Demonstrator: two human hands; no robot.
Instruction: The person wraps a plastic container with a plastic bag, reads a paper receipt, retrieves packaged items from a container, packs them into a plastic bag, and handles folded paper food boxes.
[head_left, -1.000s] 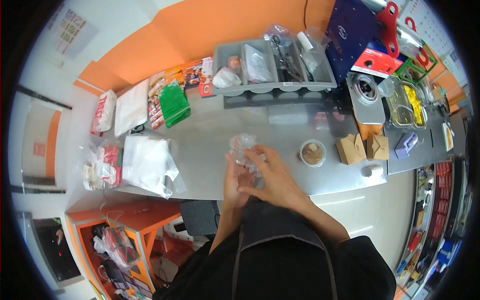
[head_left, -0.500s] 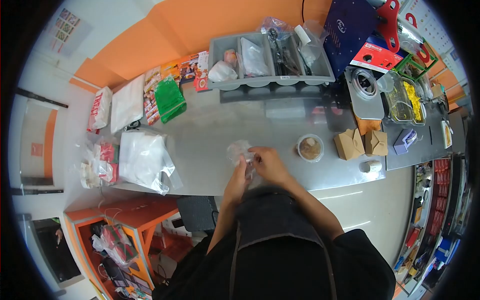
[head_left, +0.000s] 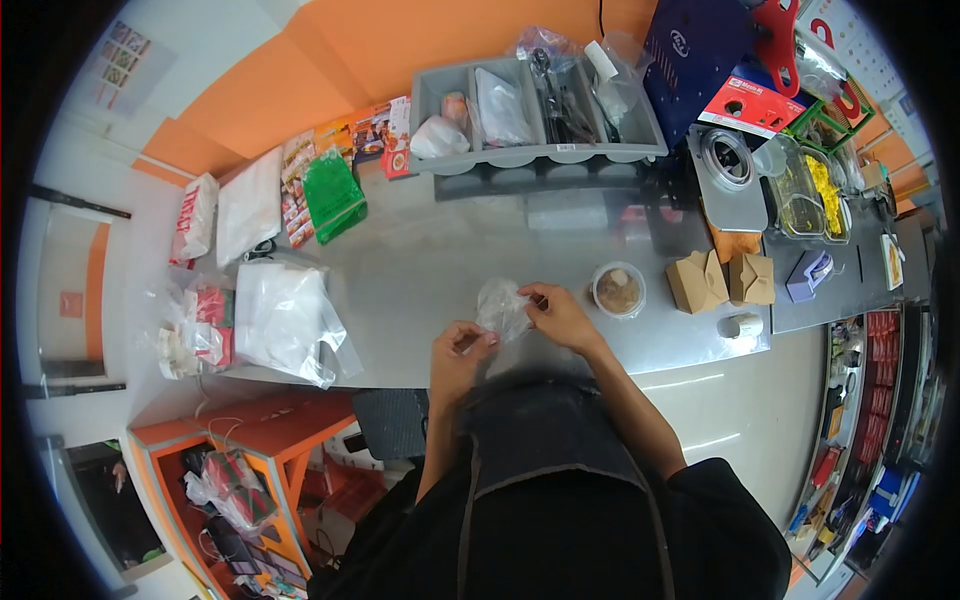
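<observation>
One clear bag point(head_left: 503, 309), counter's near edge point(head_left: 400, 383)
Right hand point(head_left: 556, 316) pinches bag; left hand's point(head_left: 460, 358) hold unclear; room left, one tub point(head_left: 618, 291) right.

Single head-worn view, looking forward and steeply down over worktop point(head_left: 420, 240), wide-angle.

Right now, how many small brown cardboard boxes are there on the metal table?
2. The first box stands right of the round tub; the second box is beside it, farther right. Both are near the right end of the metal table.
</observation>
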